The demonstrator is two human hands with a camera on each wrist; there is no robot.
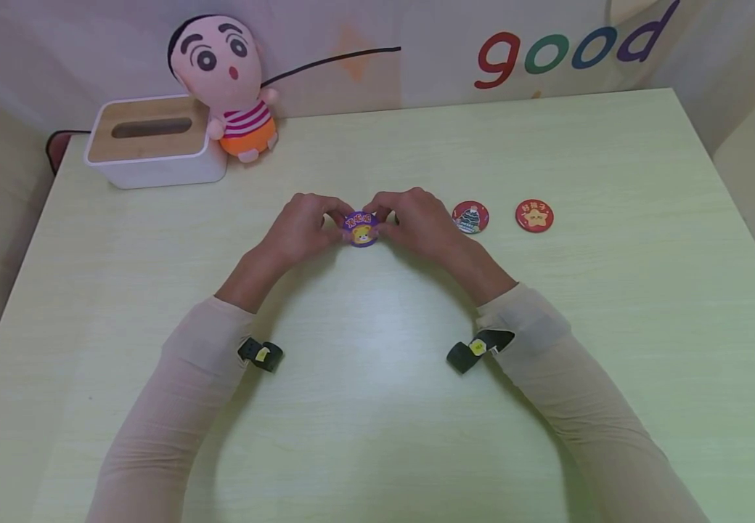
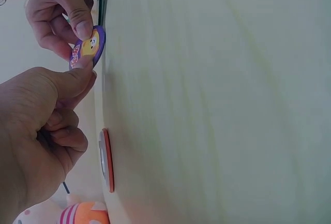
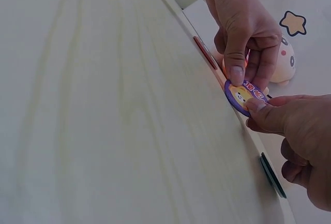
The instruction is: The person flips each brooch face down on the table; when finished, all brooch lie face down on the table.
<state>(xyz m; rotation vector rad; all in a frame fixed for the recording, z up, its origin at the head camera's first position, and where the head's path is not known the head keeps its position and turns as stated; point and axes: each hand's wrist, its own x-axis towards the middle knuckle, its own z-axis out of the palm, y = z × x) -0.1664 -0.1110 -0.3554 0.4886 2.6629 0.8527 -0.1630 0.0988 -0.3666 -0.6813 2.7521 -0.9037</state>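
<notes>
Between both hands is a round purple badge (image 1: pixel 361 231) with a yellow bear face and lettering, face up. My left hand (image 1: pixel 300 226) pinches its left edge between thumb and finger. On the opposite edge, my right hand (image 1: pixel 418 224) pinches it the same way. In the wrist views the badge (image 3: pixel 239 98) is tilted just above the tabletop. A red-rimmed disc (image 2: pixel 107 160) lies near the left hand in the left wrist view; the head view hides it. Near the right hand, the right wrist view shows a dark green-edged disc (image 3: pixel 272 175).
Right of the hands lie a red badge with a tree picture (image 1: pixel 471 217) and a red badge with a star (image 1: pixel 535 216). At the back left of the table (image 1: pixel 377 407) stand a white tissue box (image 1: pixel 162 171) with a wooden lid and a plush doll (image 1: pixel 247 123).
</notes>
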